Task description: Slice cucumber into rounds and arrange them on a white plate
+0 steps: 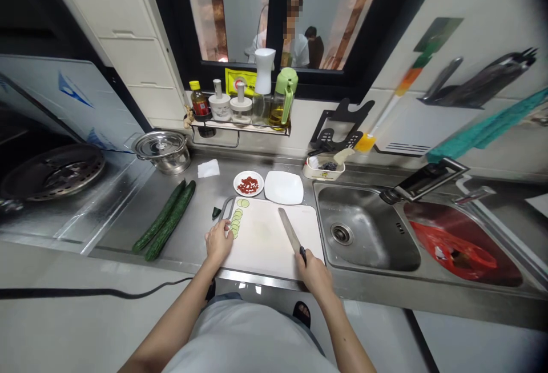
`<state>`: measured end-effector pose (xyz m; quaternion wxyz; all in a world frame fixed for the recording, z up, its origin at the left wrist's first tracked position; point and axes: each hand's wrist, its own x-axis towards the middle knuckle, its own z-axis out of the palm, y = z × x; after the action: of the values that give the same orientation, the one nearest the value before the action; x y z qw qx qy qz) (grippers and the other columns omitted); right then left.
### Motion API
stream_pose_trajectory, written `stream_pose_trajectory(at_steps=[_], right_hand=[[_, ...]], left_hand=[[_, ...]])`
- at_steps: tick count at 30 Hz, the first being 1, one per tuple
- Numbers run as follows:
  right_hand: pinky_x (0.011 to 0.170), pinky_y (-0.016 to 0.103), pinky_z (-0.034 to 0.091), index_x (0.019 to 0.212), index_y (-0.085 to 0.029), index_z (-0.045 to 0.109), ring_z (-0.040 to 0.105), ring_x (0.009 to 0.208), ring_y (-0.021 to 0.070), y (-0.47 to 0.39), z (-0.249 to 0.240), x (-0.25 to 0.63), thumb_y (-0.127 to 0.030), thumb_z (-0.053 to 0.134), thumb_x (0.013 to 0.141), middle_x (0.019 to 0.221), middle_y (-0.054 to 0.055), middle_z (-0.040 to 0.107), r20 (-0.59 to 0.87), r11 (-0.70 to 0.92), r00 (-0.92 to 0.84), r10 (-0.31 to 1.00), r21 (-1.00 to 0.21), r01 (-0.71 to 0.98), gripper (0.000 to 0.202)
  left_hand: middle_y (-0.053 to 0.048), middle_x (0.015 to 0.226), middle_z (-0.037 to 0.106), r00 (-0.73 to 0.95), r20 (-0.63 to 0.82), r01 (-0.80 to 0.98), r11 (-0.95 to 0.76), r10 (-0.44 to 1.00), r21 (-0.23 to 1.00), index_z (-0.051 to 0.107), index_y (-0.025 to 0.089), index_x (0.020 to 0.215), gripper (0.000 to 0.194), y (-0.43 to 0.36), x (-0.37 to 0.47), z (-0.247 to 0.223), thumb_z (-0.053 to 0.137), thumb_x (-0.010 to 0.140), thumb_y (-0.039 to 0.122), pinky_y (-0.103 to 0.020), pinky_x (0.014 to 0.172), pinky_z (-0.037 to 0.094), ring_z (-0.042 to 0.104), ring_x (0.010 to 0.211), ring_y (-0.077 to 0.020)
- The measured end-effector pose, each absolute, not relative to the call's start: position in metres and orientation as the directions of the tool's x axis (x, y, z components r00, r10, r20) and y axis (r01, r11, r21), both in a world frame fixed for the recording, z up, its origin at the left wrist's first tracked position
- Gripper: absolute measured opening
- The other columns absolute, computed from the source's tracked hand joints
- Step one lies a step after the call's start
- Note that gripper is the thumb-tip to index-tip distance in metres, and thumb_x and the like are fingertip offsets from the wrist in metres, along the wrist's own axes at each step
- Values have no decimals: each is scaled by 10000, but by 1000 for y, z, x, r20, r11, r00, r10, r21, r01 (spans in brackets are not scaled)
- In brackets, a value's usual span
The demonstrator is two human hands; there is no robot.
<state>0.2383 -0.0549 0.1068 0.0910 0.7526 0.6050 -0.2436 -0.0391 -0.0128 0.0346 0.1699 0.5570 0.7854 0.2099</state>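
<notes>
My right hand [314, 273] is closed around the black handle of a kitchen knife [290, 230]. The blade lies over the right half of a white cutting board [261, 259], pointing away from me. At the board's left edge my left hand [219, 243] rests with thumb and forefinger apart, touching the near end of a row of overlapping cucumber slices [236, 221]. A dark green cucumber end [216, 212] lies just off the board, by its grey handle. Two whole cucumbers [171, 219] lie side by side on the steel counter to the left.
Behind the board stand a small plate of red pieces [248, 183] and a white square plate [283, 187]. A lidded steel pot [162, 151] is at the back left. The sink [368, 230] adjoins on the right; a red plastic bag [454, 250] lies in its second basin.
</notes>
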Motion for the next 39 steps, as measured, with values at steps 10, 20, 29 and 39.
stream_pose_trajectory(at_steps=[10,20,29,39], right_hand=[[715,287,409,1089,-171,530,625,950,233,-54,108,236,-416,285,946,1007,139,669,-497,-268,167,851,-139,953,374],[744,292,411,1095,-176,531,623,960,223,-55,108,236,-414,285,945,1009,140,670,-497,-286,178,849,-149,947,373],[736,286,410,1089,-170,532,625,941,215,-56,105,237,-411,269,947,987,135,671,-474,-270,169,864,-155,950,384],[722,288,408,1089,-158,529,627,940,222,-56,106,237,-401,264,949,990,139,673,-472,-266,164,866,-157,951,386]], left_hand=[[-105,1141,578,-251,-64,885,256,966,389,550,248,1208,385,65,-11,62,472,834,295,-397,915,335,494,1085,-266],[-115,1097,576,-125,-95,937,149,988,316,595,208,1048,249,86,-10,62,475,843,282,-404,921,305,474,1083,-270],[-10,923,687,-76,-215,794,189,974,577,623,225,977,208,80,-3,61,566,781,270,-282,806,387,599,874,-164],[-3,834,708,360,-293,815,-146,886,560,703,232,806,165,68,13,72,569,721,188,-269,809,410,618,833,-174]])
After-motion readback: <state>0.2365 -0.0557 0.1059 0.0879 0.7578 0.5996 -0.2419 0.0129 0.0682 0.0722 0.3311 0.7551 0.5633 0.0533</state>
